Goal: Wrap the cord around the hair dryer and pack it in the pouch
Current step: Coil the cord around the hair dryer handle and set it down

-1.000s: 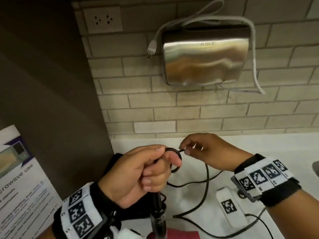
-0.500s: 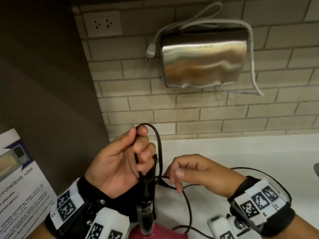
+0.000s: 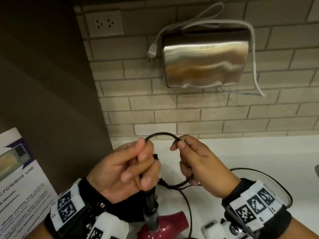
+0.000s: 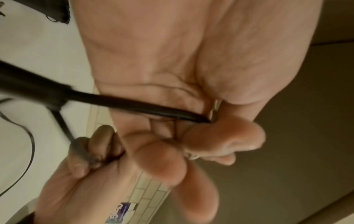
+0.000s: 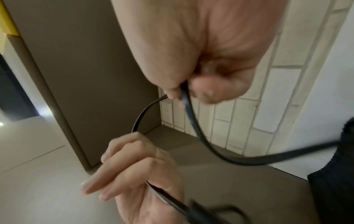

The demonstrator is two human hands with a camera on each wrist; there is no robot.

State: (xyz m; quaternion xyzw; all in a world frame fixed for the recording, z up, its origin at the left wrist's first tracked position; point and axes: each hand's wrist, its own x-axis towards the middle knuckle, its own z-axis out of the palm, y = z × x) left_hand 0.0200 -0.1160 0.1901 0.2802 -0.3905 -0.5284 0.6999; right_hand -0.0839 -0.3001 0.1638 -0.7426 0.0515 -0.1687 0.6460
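Observation:
A red hair dryer (image 3: 159,225) lies at the bottom of the head view, its black handle (image 3: 151,200) pointing up into my left hand (image 3: 127,169). That hand grips the handle and the black cord (image 3: 162,134) folded against it, as the left wrist view shows with the handle (image 4: 134,104) across the palm. My right hand (image 3: 193,163) pinches the cord just right of the left hand, so a short arc of cord bridges the two hands. In the right wrist view the cord (image 5: 193,121) runs down out of the right hand's fingers. A black pouch (image 3: 120,211) lies under my left wrist.
Loose cord (image 3: 276,183) loops over the white counter (image 3: 259,156) on the right. A steel hand dryer (image 3: 205,56) with a white cable hangs on the brick wall, beside a wall socket (image 3: 104,23). A printed microwave notice (image 3: 19,183) leans at the left.
My right hand rose from the counter and took the cord next to my left hand. The loop above the left hand has widened into an arc between both hands.

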